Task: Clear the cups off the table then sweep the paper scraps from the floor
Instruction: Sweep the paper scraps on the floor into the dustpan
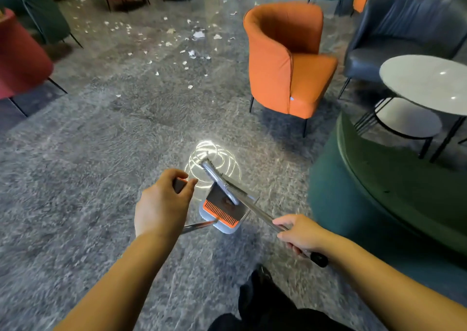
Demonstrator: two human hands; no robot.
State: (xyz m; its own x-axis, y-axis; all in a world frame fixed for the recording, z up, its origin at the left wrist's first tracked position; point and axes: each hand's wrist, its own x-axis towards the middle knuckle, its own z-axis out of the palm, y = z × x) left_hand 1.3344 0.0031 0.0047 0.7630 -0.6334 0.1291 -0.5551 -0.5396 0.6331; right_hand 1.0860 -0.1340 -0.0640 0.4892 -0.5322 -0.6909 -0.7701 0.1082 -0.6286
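My left hand [163,199] grips the grey handle top of a long-handled dustpan [222,213], a grey pan with an orange comb edge, hanging just above the floor in front of me. My right hand [300,234] grips the metal broom handle [255,210], which slants down to the left across the dustpan; the broom head [209,163] sits over a bright light reflection on the floor. Several white paper scraps [192,52] lie scattered on the grey floor farther ahead. A round white table [424,82] at the right shows no cups.
An orange armchair [285,60] stands ahead to the right of the scraps. A dark green seat [379,184] is close on my right, a dark blue armchair [409,27] behind the table. Red chairs [20,52] and green chairs line the left and back. My dark shoe [262,277] is below.
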